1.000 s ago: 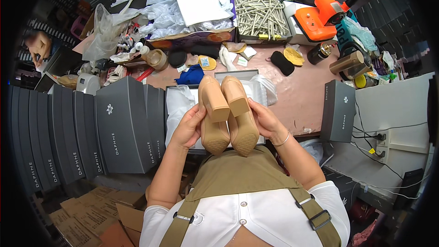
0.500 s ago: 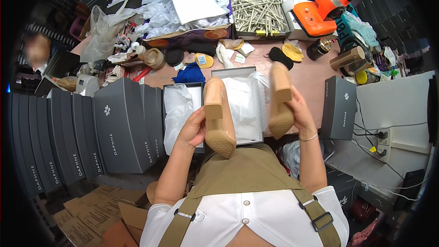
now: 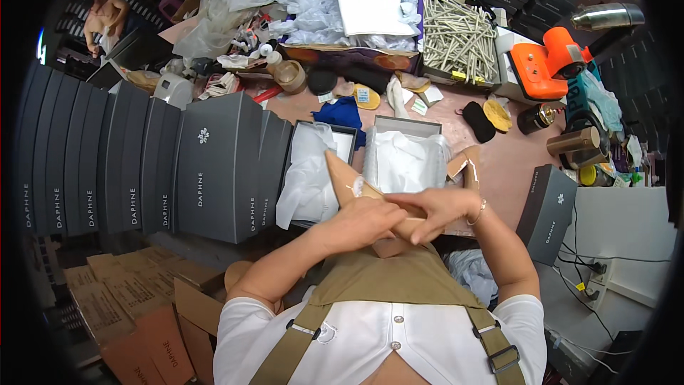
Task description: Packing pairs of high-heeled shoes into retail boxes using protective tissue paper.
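Note:
A beige high-heeled shoe [image 3: 342,176] is tilted in front of me, its pointed toe aimed up and to the left. My left hand [image 3: 362,224] is closed around its middle. My right hand [image 3: 443,211] meets it at the shoe's opening, thumb and fingers on either side of the edge; its fingertips are partly hidden. A second beige shoe [image 3: 471,171] stands on the table beyond my right wrist, a white piece showing at its opening. Between the shoes lies an open grey shoe box [image 3: 409,124] lined with white tissue paper [image 3: 407,160].
Another open box with tissue [image 3: 308,178] sits left of it. Grey shoe boxes [image 3: 214,171] line the left side; one box [image 3: 547,207] stands at right. Behind are a blue cloth [image 3: 343,114], a black pad [image 3: 475,122], a tray of pale sticks [image 3: 459,39] and an orange device [image 3: 541,68].
One shoe has left my right hand and now stands on the table. The left-hand shoe has turned, toe up and left, and my right hand has joined it. The view has shifted.

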`<state>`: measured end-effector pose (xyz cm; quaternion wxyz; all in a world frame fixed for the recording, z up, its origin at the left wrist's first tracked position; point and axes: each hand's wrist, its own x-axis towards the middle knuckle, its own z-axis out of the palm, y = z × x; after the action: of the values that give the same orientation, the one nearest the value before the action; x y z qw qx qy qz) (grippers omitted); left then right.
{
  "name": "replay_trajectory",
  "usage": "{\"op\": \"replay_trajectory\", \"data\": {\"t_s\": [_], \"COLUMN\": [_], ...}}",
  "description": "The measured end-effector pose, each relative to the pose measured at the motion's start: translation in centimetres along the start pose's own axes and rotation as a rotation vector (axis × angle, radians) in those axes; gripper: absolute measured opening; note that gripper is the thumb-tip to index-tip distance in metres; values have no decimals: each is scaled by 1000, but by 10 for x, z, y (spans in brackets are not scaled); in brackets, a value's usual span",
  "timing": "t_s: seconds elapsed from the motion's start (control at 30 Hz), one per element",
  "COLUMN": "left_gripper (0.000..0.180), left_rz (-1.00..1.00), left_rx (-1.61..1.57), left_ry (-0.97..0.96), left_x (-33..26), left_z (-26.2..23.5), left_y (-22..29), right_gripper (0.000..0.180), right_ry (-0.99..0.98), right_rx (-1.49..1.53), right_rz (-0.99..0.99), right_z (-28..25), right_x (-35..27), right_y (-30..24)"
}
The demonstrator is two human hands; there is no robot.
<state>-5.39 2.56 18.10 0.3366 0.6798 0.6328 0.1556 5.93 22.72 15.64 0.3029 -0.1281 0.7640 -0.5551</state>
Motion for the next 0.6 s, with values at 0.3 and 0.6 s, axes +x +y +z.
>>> {"op": "replay_trajectory", "data": {"t_s": [0.3,0.6], "left_gripper": [40,19], "left_rz": [-683,-712], "left_rx": [-142,157], "left_ry": [568,649], "left_x": [-26,-12], "left_z": [-2,11], "left_y": [-177,-204], "right_gripper": [78,73], "right_ry": [523,764], "right_rx": [791,884], "right_rz": [194,-37], "right_z": [95,100], "right_x": [-50,-70], "right_y": [47,48]}}
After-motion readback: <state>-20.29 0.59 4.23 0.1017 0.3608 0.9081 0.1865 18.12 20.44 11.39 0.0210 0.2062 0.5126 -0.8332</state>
